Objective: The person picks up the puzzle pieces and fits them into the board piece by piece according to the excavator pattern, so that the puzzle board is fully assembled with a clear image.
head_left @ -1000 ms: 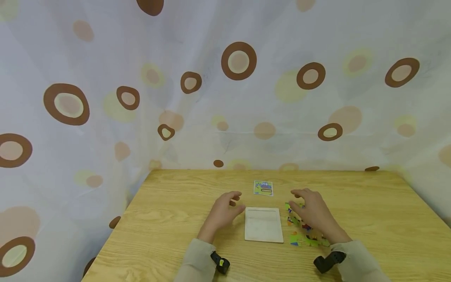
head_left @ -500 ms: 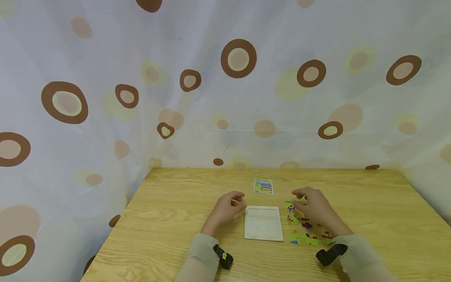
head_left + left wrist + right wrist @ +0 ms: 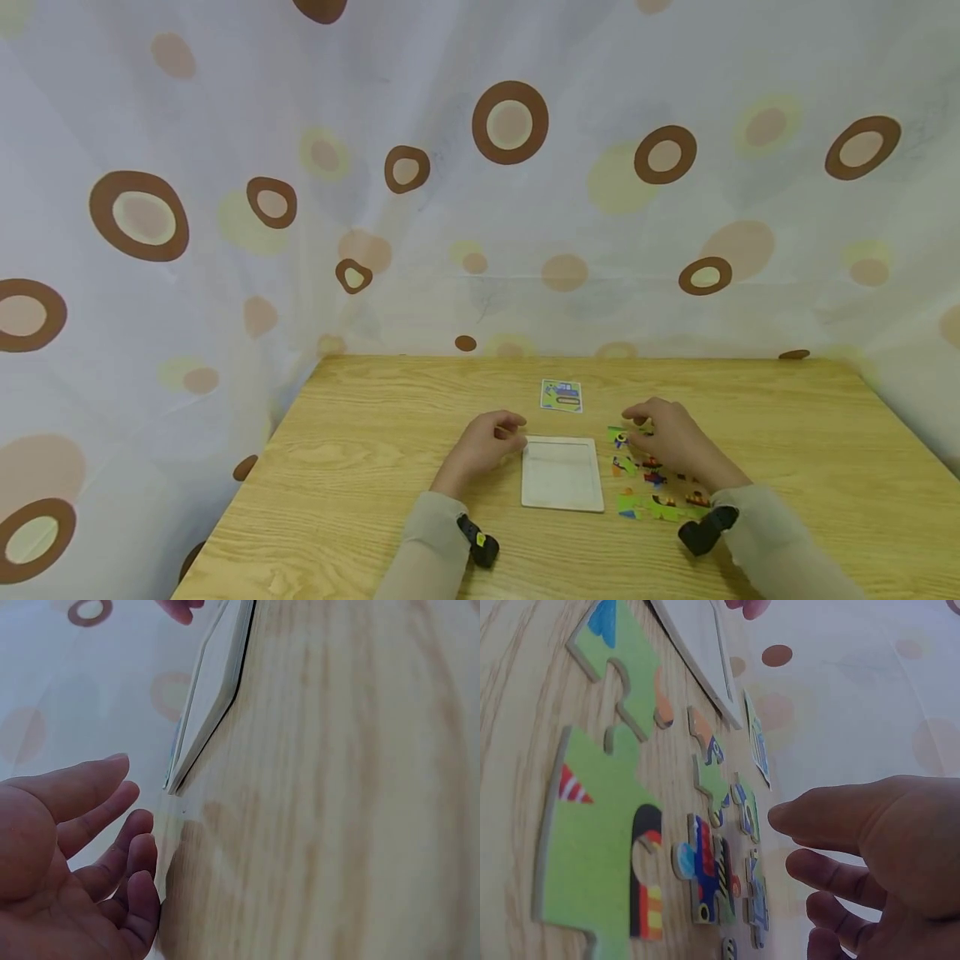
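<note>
Green-printed, flat jigsaw pieces (image 3: 589, 855) are lying between a shallow white square tray (image 3: 561, 477) and the right edge of the table (image 3: 337, 467). Over them the right hand (image 3: 667, 433) is hovering, grip loosely spread; the left hand (image 3: 483, 442), likewise spread, is hanging near the tray's far left corner.

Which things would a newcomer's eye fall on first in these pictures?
Probably the brown rings on the pale backdrop, behind the wooden table in the head view. Then the colourful puzzle pieces, lying on the table to the right of the white tray. Beyond the tray lies a small picture card.
</note>
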`<state>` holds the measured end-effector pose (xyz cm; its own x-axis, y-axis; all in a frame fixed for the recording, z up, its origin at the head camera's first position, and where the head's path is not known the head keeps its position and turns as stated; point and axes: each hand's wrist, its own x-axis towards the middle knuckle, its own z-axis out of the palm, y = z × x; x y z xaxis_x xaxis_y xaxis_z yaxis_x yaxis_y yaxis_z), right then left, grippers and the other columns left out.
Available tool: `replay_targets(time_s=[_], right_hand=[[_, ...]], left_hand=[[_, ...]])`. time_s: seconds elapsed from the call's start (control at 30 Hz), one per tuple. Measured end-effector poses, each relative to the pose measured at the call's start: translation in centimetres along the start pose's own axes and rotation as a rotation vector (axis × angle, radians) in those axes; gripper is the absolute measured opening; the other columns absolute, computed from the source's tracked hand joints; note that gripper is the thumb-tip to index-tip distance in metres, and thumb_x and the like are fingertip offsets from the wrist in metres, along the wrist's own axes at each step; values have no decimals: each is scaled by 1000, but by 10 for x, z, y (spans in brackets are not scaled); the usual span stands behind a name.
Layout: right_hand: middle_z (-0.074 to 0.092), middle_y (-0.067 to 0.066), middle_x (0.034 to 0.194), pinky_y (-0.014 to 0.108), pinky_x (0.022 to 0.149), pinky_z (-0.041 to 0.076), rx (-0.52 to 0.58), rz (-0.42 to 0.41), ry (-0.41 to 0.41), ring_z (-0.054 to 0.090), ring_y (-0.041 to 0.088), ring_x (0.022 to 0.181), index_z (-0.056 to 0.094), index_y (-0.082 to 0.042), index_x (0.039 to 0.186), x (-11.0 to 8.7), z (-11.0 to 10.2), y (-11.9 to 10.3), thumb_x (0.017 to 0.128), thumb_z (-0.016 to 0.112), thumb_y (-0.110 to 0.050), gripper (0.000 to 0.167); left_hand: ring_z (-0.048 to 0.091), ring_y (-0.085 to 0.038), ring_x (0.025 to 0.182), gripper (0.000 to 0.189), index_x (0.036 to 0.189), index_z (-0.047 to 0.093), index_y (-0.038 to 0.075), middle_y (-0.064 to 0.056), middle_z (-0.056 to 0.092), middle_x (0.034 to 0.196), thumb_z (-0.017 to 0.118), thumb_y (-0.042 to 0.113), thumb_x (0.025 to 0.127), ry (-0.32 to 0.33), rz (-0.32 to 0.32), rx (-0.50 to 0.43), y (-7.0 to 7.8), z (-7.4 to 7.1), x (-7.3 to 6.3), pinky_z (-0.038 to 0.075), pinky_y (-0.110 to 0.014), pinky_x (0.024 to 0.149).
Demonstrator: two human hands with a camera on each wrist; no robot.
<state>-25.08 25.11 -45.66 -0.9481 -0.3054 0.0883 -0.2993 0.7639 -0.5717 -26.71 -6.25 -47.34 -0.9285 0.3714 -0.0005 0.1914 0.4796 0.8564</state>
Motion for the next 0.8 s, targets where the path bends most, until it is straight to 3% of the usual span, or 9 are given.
replay_targets(time_s=[0.27,0.57,0.8], right_hand=[[60,15,109,40,71,51,-3,3,-42,58,29,93,64,4,123,2,1,2,88,70,-7,37],[59,14,103,41,69,49,-41,1,-49,55,26,86,67,5,119,4,3,4,86,72,-8,35],[59,12,104,44,73,49,-32,18,-60,54,27,89,68,3,116,6,6,6,87,73,-9,32]], left_hand=[[54,-18,96,30,123,67,5,-6,64,115,69,13,93,-8,-20,46,-2,1,-2,47,-35,84],[53,-23,106,36,123,67,7,-4,63,118,75,12,88,-30,-28,18,-5,0,-3,44,-40,93],[53,-23,108,37,120,69,8,-2,64,118,79,10,84,-45,-18,54,-6,0,-1,43,-41,96]])
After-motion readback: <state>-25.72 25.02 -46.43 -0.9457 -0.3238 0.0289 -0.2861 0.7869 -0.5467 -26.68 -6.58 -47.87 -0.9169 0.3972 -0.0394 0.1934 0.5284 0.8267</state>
